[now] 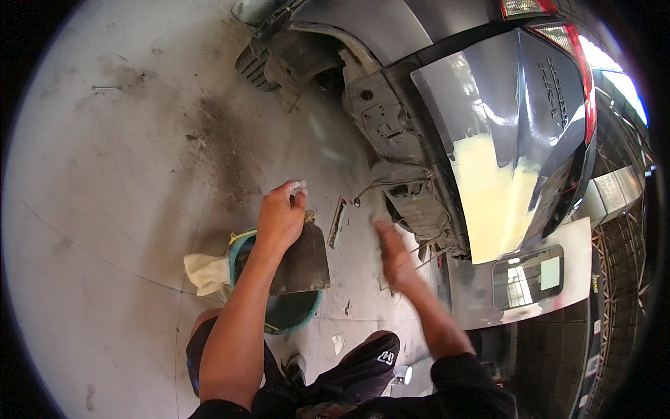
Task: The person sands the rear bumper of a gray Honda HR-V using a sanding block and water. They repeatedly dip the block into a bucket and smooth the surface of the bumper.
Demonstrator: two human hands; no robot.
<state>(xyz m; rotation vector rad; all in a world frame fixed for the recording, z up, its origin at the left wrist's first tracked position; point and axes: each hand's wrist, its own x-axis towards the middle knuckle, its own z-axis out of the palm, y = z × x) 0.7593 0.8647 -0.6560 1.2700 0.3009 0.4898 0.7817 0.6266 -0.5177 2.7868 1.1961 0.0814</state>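
My left hand (280, 218) is closed, with pale dust on its fingertips. It grips the top end of a dark, flat rectangular plate (303, 262), whose handle is mostly hidden behind the hand. Beneath the plate and my forearm stands a teal tub (307, 318), partly covered. My right hand (396, 258) is smeared by motion, between the plate and the car's rear corner. Whether its fingers hold anything does not show. The nearest car panel is the dark grey tailgate (481, 91), with a large pale yellow filler patch (492, 202) on it.
A cream cloth (207, 272) hangs over the tub's left side. A narrow strip (336, 222) lies on the concrete floor. The car's bumper area (391, 129) is stripped, with exposed metal and a dangling cable (358, 202). A loose panel with a window (481, 297) stands at right.
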